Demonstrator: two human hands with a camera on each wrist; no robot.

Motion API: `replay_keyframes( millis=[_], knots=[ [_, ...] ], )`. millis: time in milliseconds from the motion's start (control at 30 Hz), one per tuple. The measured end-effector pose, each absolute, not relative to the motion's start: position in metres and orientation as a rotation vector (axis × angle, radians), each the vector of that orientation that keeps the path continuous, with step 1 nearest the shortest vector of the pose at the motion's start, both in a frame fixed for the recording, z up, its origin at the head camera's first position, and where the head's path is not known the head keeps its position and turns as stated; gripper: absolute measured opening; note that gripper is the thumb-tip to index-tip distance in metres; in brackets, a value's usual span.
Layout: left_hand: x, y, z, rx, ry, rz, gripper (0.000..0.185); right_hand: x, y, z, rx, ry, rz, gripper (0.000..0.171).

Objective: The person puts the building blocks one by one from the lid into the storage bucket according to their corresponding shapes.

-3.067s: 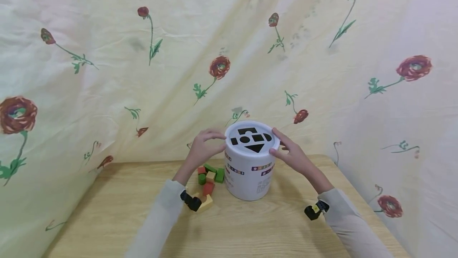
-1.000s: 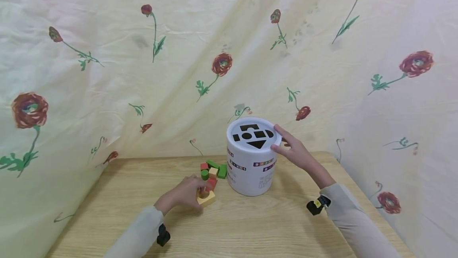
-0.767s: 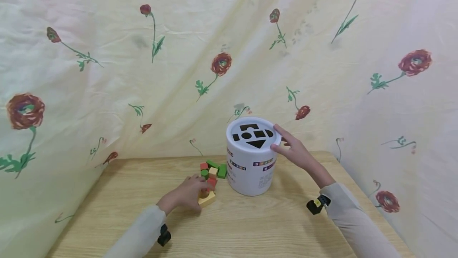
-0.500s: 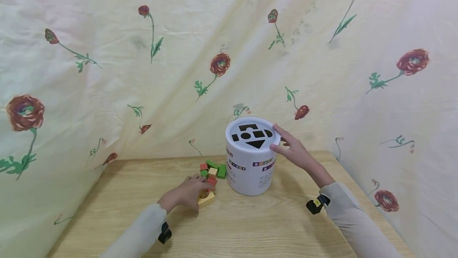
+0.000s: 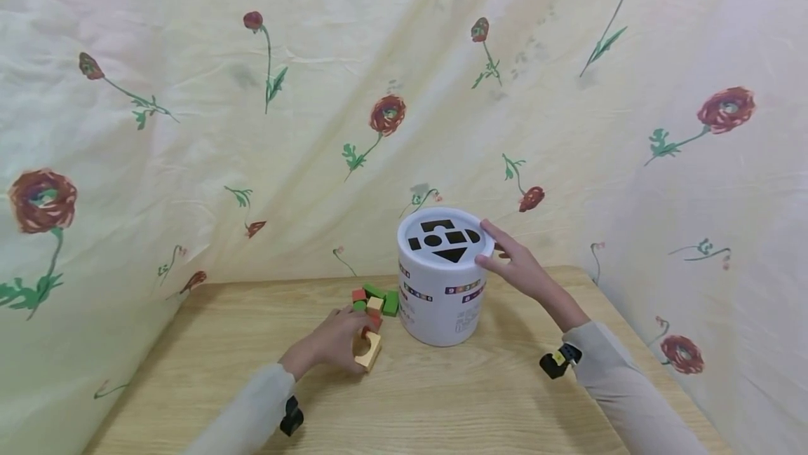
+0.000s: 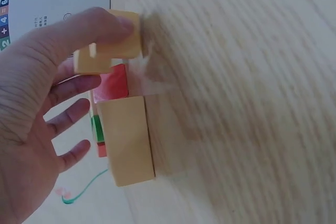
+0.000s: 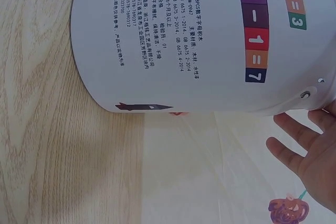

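Observation:
In the head view, my left hand (image 5: 331, 341) pinches a plain wooden arch block (image 5: 372, 353) between thumb and index finger, tilted up at the near end of the block pile. The left wrist view shows the same arch block (image 6: 128, 38) under the thumb, the other fingers loosely spread and holding nothing. Another plain wooden block (image 6: 126, 142) lies just beside them. My right hand (image 5: 520, 269) rests on the rim of a white bucket (image 5: 442, 308), thumb and index finger extended along it. The bucket's lid (image 5: 419, 256) has several dark shaped holes.
Close to the bucket's left side lie red blocks (image 5: 359, 294), green blocks (image 5: 391, 302) and a small natural wood block (image 5: 375, 306). Everything stands on a wooden table (image 5: 442, 406). A flowered cloth (image 5: 303, 125) hangs behind it.
My left hand has left the bucket's rim, come down to the blocks and taken hold of the arch block, which is now turned and tilted up. The right hand stays on the rim.

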State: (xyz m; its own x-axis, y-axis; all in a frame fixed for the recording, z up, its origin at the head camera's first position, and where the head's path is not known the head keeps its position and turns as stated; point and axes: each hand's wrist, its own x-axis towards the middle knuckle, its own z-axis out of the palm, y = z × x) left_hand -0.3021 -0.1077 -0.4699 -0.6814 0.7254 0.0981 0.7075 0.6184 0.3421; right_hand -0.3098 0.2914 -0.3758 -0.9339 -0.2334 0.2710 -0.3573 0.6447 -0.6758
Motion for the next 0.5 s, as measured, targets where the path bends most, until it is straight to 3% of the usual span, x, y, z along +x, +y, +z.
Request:
replay_keyframes(
  millis=[267,500],
  knots=[
    [-0.298,-0.105,-0.468,1.113,2.874,0.805,0.063,-0.308,0.29,-0.376,0.472,-2.711,1.17,0.081],
    [-0.301,-0.099,-0.451,1.222,3.074,1.126,0.065,-0.31,0.29,-0.376,0.473,-2.703,1.166,0.08]
  ],
)
